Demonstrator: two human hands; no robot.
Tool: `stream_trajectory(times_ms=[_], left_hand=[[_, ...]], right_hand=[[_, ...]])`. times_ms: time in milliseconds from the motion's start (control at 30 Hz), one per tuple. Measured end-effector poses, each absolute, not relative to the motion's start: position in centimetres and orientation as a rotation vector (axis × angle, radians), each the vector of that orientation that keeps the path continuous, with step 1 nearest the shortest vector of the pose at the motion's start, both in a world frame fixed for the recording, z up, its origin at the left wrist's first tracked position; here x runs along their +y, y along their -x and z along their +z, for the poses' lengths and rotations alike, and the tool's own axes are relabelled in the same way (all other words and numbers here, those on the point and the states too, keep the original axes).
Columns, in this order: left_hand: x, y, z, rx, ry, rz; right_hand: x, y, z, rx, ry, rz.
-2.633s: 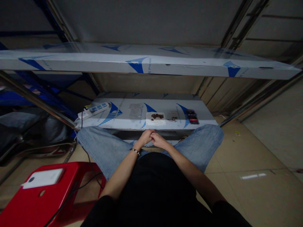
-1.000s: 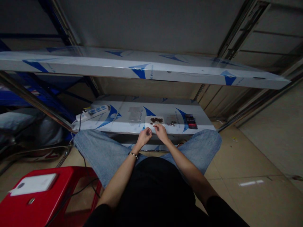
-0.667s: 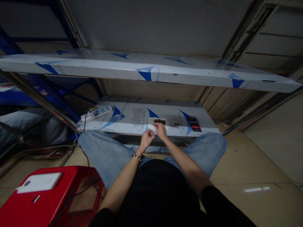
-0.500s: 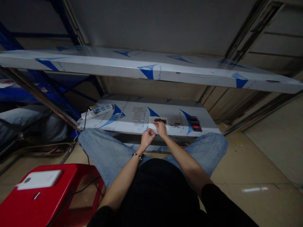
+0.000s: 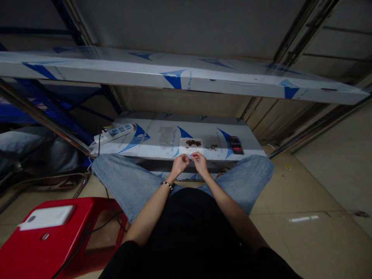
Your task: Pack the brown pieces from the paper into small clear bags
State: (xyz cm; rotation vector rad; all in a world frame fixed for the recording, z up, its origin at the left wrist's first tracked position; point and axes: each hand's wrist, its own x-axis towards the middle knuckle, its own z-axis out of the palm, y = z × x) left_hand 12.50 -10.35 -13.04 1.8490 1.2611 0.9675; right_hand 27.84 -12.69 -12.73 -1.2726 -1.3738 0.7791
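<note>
**Right hand [image 5: 200, 164] is moving back off the brown pieces [image 5: 193, 143]**

So since the frame half a second ago, the right hand is no longer hovering over the pile — it's hanging nearer the front edge of the lower shelf [image 5: 158, 151], and its fingertips are almost meeting those of the left hand [image 5: 180, 164]. To my eye, that's shifting the work from the pile to the fingertips.

The right fingers are pinching together and the left ones are curling in, but I can't tell whether either is gripping a tiny piece — it's too small and dark to see.

The brown pieces are lying loose on the white pad [image 5: 183, 150], just beyond both hands. A clear bag [image 5: 211, 145] with some brown bits is lying just beside it, on the right-hand side.
</note>
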Motion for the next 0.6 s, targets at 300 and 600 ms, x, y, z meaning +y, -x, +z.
stream_trajectory(times_ms=[300, 600], left_hand=[[-10.8, -12.5, -13.0, 1.308, -1.914, 0.87], [-10.6, -12.6, -13.5, 1.234, -1.875, 0.894]], right_hand=[[-12.9, -27.5, -11.2, -1.565, 1.251, 0.673], [-13.0, -27.4, -11.1, -1.463, 1.279, 0.737]])
